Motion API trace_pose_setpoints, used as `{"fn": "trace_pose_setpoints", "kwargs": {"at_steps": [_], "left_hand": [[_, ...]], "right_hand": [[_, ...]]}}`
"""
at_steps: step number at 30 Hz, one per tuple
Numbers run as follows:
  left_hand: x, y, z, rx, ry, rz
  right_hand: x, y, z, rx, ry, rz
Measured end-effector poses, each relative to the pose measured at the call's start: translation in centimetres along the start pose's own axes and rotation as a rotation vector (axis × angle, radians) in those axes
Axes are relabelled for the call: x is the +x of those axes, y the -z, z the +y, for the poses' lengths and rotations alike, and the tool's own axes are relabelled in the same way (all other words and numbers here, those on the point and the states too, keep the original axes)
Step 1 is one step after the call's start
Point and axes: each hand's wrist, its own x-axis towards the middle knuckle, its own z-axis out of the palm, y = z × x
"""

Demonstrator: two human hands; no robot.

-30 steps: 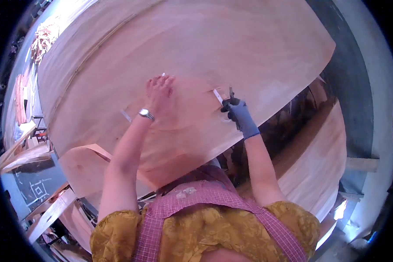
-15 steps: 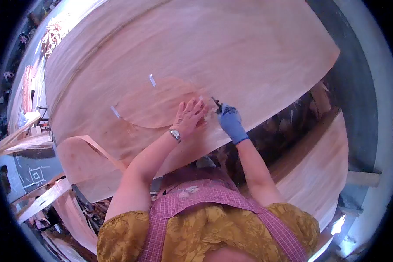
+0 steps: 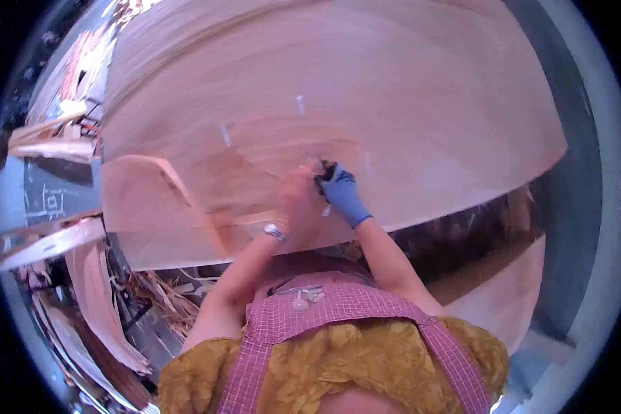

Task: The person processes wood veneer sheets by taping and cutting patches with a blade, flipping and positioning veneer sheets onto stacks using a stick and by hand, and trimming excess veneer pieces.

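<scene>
A broad thin sheet of wood veneer (image 3: 421, 96) lies in front of me, with an oval patch (image 3: 276, 148) of redder veneer on it. Short strips of white tape (image 3: 225, 135) cross the patch's edge. My right hand (image 3: 343, 193), in a blue glove, is closed around a small dark tool (image 3: 324, 172) whose kind I cannot make out. Beside it, close to the tool, my left hand (image 3: 297, 193) is bare and smeared by motion, so its fingers are unclear. A wristwatch (image 3: 274, 230) is on the left wrist.
A curled veneer strip (image 3: 176, 186) lies on the sheet at left. Wood boards (image 3: 52, 245) and a pile of wood scraps (image 3: 165, 303) are at lower left. Another veneer sheet (image 3: 497, 297) is at lower right, beyond a dark gap.
The view has shifted, so the sheet appears farther right. My right hand has moved left across the patch with the tool, close to my left hand, which lay flat with fingers spread before.
</scene>
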Motion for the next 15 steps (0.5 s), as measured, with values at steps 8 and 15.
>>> {"fn": "trace_pose_setpoints", "kwargs": {"at_steps": [8,15], "left_hand": [[-4.9,-3.0,-2.4,0.321,-0.038,-0.224],[-5.8,-5.0,-3.5,0.463,-0.04,-0.311]], "right_hand": [[-1.8,3.4,-1.2,0.236,-0.006,-0.264],[-1.7,2.5,3.7,0.312,-0.213,-0.248]]}}
